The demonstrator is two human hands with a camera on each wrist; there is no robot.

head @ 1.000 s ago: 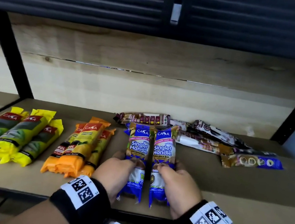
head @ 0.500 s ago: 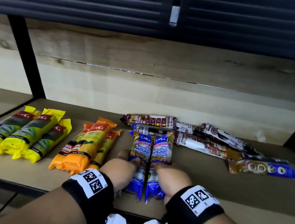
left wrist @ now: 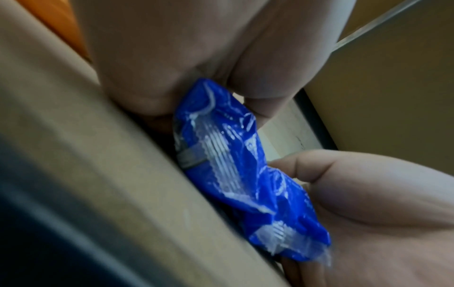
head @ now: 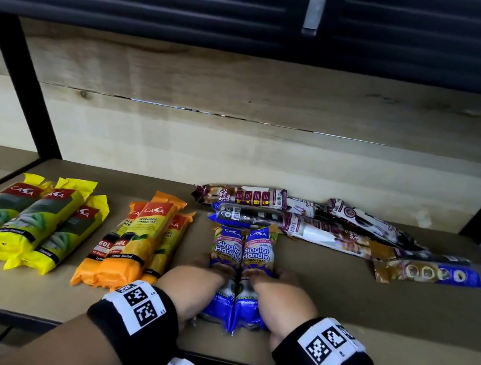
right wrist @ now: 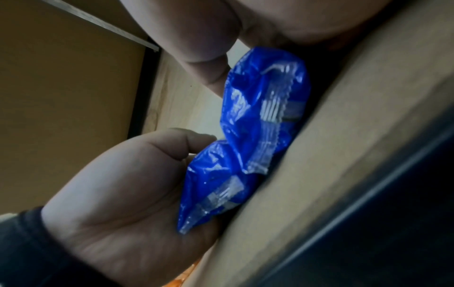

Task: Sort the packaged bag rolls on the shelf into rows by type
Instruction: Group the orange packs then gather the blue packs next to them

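Note:
Two blue "Singlet Handle" garbage bag packs lie side by side, touching, at the middle of the wooden shelf [head: 338, 313], lengthwise front to back. My left hand [head: 199, 280] grips the left blue pack [head: 226, 250] at its lower half. My right hand [head: 277, 292] grips the right blue pack [head: 258, 251] the same way. In the left wrist view the crimped end of the left pack [left wrist: 221, 143] shows under my fingers [left wrist: 260, 81]. In the right wrist view the right pack's end [right wrist: 265, 91] sits under my right fingers [right wrist: 203, 48], with the left pack's end [right wrist: 216, 184] beside it.
Three yellow packs [head: 23, 223] lie in a row at the left, with three orange packs [head: 135, 238] beside them. A loose heap of maroon and dark packs [head: 320, 221] lies behind and to the right, including another blue pack [head: 247, 215] and a gold-and-blue pack [head: 427, 272]. Black posts [head: 24, 84] frame the shelf.
Both hands have pressed the two blue packs closer, so they now touch along their length. The head view has shifted slightly.

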